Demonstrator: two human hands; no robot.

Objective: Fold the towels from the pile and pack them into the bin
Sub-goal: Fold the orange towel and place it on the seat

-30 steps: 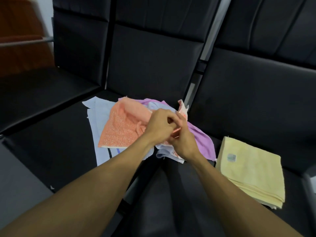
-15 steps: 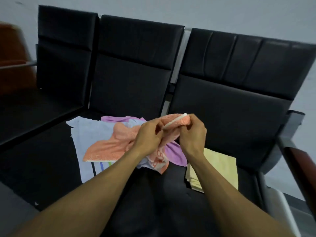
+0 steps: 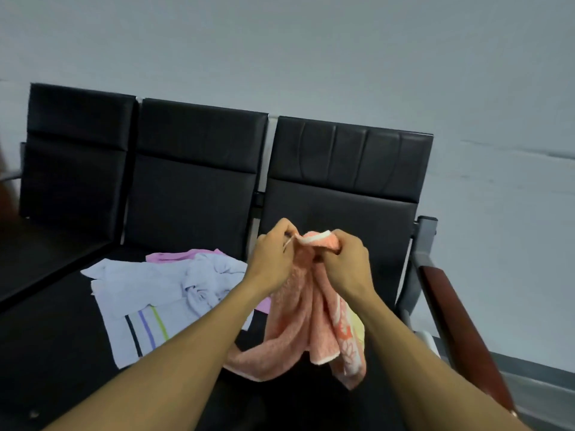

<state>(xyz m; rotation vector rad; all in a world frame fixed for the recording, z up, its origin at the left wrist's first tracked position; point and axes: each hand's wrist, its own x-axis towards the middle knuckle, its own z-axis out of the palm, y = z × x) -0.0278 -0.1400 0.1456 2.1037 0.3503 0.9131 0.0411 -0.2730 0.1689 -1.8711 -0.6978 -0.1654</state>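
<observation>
Both hands hold an orange towel (image 3: 295,318) up above the black seats. My left hand (image 3: 272,259) pinches its top edge on the left, and my right hand (image 3: 345,262) grips the same edge on the right. The towel hangs bunched below them, its floral-patterned end lowest. On the middle seat lies the pile: a pale blue towel (image 3: 149,293) with striped border, crumpled, and a purple towel (image 3: 183,255) behind it. A sliver of the folded yellow towel (image 3: 357,325) shows behind the orange one. No bin is in view.
A row of black padded seats (image 3: 193,194) stands against a grey wall. A metal frame with a reddish-brown armrest (image 3: 451,309) borders the right seat.
Both hands have lifted the orange towel off the pile and raised it. The view has tilted upward. The yellow towel is now mostly hidden behind the hanging orange towel.
</observation>
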